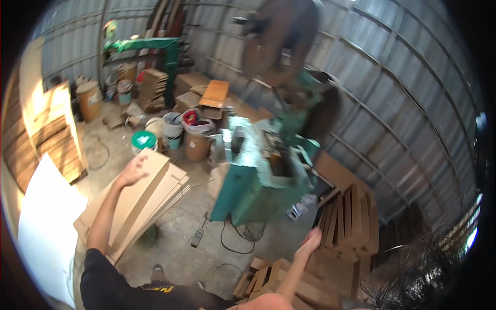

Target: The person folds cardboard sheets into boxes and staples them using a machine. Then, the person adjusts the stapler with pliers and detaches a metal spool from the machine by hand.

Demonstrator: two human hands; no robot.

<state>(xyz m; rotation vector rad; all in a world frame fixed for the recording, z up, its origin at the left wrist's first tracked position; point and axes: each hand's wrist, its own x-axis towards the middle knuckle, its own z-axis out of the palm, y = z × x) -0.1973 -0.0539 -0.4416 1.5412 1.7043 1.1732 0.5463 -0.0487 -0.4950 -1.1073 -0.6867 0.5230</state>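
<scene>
My left hand rests over the top of a stack of flat cardboard sheets, its fingers apart on the uppermost piece. That top piece is folded, with one long edge raised above the sheets below. On the other side, my right hand reaches out beside a pile of folded cardboard pieces; its fingers are blurred, and I cannot tell whether they grip anything. Between my hands stands a green machine with a large wheel, its upper part smeared.
A white sheet leans at the left, near a wooden pallet stack. Buckets and an orange-topped box stand behind. A foot pedal and cables lie on the floor. More cardboard pieces lie low at the right.
</scene>
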